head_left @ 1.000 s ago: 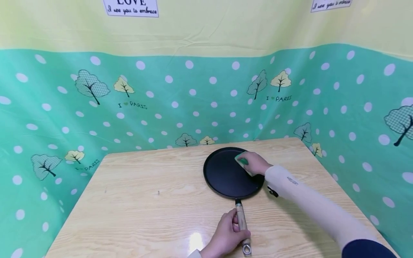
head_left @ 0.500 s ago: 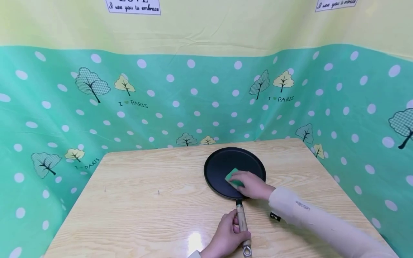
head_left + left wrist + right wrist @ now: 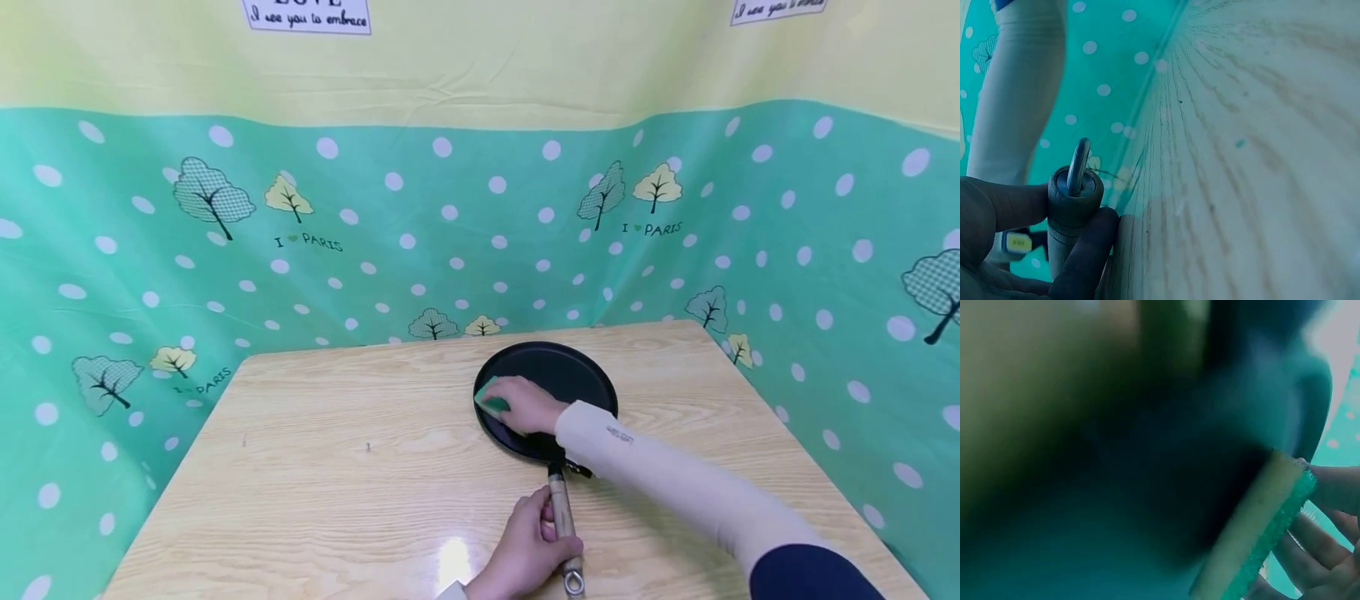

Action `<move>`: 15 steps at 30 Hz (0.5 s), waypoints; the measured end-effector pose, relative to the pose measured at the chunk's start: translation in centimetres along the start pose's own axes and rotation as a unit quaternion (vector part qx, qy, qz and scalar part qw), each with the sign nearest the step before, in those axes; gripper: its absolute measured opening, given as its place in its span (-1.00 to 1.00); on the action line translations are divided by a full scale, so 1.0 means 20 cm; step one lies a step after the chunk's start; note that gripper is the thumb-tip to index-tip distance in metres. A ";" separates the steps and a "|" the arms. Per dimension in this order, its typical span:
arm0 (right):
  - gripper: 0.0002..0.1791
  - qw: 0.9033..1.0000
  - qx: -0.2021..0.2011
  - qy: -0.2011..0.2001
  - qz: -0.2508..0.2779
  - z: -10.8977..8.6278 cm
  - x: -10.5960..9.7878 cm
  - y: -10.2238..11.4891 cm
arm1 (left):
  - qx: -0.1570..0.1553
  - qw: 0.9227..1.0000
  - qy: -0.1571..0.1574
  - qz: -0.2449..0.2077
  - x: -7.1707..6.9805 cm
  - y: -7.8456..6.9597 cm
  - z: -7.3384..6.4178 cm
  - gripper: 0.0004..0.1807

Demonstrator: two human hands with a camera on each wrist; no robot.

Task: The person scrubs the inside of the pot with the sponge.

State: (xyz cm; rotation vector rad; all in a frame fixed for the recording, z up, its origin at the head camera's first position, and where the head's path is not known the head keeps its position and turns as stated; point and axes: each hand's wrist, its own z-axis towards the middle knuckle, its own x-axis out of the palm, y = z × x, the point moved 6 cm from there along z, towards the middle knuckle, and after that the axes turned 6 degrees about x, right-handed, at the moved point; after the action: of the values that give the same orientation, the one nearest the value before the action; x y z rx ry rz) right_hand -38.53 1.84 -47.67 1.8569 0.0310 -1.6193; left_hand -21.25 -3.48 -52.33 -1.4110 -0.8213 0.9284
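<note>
A round black flat pan lies on the wooden table, its wooden handle pointing toward me. My left hand grips that handle near the end with the metal hanging ring. Over the left part of the pan, my right hand holds a sponge against the black surface near the rim. In the right wrist view the sponge shows a green layer on the fingers' side and a pale yellowish layer facing the pan. The right hand and sleeve hide part of the pan.
The light wooden table extends left of the pan. A green and yellow curtain with white dots and printed trees stands behind the table and along its sides. Dark strap hardware shows under the right wrist.
My right hand has swept the sponge from the pan's right side, down through its lower middle, to the left rim. The left hand and the pan stay in place.
</note>
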 end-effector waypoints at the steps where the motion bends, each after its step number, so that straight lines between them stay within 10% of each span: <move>1: -0.57 1.000 0.008 0.004 -0.003 0.03 0.00 -0.01 | 0.003 1.000 -0.001 -0.002 0.00 0.00 0.00 -0.11; 15: -0.53 0.995 0.100 -0.023 -0.017 0.20 -0.14 -0.28 | 0.014 1.000 -0.014 -0.009 0.01 -0.01 -0.01 -0.12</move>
State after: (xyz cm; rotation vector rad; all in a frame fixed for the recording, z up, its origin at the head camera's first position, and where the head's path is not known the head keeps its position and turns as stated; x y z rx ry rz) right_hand -45.15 5.35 -47.69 1.9766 -0.1233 -1.7415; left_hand -21.01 -3.46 -52.17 -1.3678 -0.8384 0.9451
